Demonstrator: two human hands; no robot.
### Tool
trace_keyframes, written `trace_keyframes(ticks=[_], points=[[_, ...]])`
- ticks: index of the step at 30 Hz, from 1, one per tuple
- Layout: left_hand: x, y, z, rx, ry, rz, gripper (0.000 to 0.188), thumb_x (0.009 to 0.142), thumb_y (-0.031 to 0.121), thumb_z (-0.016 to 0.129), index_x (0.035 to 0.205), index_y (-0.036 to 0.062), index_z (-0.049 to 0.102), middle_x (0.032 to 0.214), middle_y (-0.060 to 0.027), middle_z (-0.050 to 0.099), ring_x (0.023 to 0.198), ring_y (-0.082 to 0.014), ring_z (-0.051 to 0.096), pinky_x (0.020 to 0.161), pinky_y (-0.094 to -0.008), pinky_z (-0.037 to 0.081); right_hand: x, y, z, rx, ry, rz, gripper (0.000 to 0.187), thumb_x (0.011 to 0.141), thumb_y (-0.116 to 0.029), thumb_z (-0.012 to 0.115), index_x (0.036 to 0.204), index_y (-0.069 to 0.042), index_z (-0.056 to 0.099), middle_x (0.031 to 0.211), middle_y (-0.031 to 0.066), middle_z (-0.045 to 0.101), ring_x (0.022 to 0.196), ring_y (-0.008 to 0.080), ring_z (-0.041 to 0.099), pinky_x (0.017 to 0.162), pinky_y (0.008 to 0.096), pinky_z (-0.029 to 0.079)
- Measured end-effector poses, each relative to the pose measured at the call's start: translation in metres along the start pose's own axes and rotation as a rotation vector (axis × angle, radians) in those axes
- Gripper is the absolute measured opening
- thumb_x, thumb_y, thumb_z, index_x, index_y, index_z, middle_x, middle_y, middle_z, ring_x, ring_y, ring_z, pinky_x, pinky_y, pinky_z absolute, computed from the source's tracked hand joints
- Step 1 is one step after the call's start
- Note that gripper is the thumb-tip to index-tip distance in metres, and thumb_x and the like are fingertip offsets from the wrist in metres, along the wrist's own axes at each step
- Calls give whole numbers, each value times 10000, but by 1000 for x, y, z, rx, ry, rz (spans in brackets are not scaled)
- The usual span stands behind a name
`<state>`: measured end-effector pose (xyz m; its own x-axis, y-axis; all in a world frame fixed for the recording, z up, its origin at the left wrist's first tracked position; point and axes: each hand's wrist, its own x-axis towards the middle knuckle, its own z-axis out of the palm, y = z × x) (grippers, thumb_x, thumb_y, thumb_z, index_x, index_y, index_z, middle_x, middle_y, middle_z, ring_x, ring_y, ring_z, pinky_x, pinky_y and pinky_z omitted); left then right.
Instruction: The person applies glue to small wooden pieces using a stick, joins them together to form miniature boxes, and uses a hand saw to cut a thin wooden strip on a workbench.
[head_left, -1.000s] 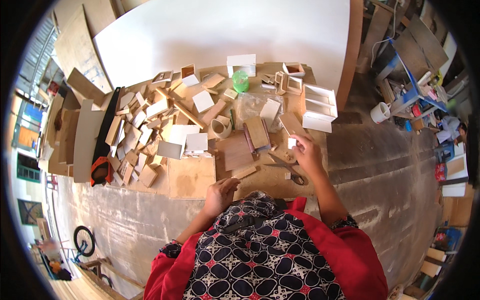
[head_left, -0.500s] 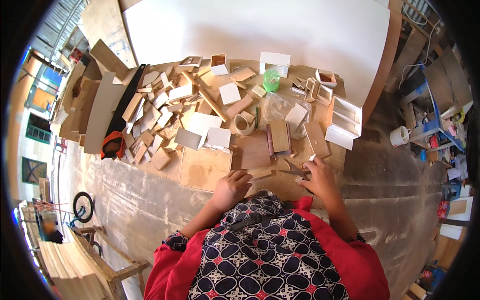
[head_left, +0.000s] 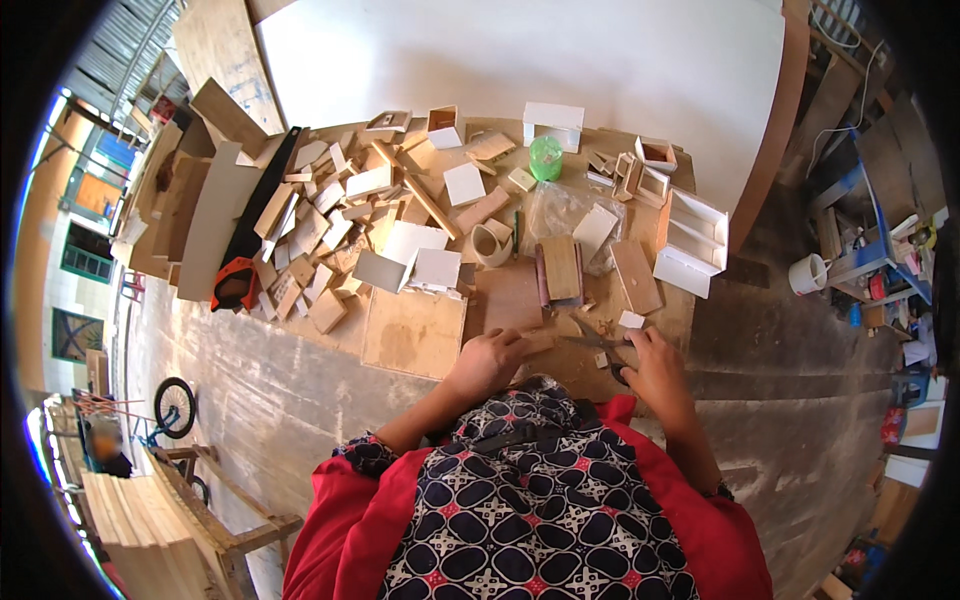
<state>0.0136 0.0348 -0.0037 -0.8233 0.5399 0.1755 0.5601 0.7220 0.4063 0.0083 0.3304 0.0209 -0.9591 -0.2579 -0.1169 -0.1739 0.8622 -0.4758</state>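
At the table's near edge, my left hand [head_left: 490, 362] has its fingers curled together over the left end of a short pale wooden strip [head_left: 540, 344]. To the right, my right hand [head_left: 656, 372] closes its thumb and fingers at the dark handles of a pair of scissors [head_left: 592, 338], whose spread blades point left. Just beyond those fingers lies a small white block [head_left: 631, 319], apart from the hand. A tiny pale offcut [head_left: 601, 359] sits beside the scissors. Ahead of the hands is a wooden piece with dark red edges [head_left: 560, 272].
Many wood offcuts [head_left: 325, 225] are heaped on the left of the table, beside a handsaw with an orange handle [head_left: 234, 284]. A green plastic container [head_left: 545, 158] stands at the back. A white divided box [head_left: 692, 240] sits at the right edge, near a clear plastic bag [head_left: 545, 215].
My right hand has let go of the small white block and drawn back to the scissors' handles. My left hand has shifted right onto the wooden strip.
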Motion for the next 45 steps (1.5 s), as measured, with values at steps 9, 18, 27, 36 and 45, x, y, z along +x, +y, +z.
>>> trace_keyframes(ticks=[9,18,27,36,45], points=[[-3,6,0,-48,77,25,224,746,161,680,955,90,644,897,-63,624,851,-260,613,747,-369,513,-11,5,5,99,-19,10,501,647,-101,766,1106,-60,570,1049,173,583,949,385,592,792,448,482],[-60,-5,-25,465,400,-636,340,727,97,718,1051,18,651,1243,-168,560,1160,-361,532,966,-432,440,-10,9,3,41,-39,1,507,650,-142,774,1109,-67,575,1052,176,591,949,382,594,797,453,484],[-44,12,-27,-171,250,-145,203,785,68,679,985,34,669,1009,-137,670,928,-305,653,802,-362,536,5,8,-1,-8,-148,14,466,666,-183,766,1085,-81,589,1004,169,607,934,374,608,779,453,496],[-50,10,-13,-173,323,-301,121,784,85,685,901,53,674,728,-105,644,627,-285,635,551,-350,516,4,7,6,13,62,-59,468,650,-143,753,1094,-109,608,950,152,600,890,374,601,748,444,497],[-64,10,-15,-241,306,-346,64,829,70,628,867,71,576,667,-152,608,595,-331,619,519,-393,489,21,14,8,99,59,-56,500,628,-39,769,1103,-76,616,997,168,599,944,382,588,802,433,484]])
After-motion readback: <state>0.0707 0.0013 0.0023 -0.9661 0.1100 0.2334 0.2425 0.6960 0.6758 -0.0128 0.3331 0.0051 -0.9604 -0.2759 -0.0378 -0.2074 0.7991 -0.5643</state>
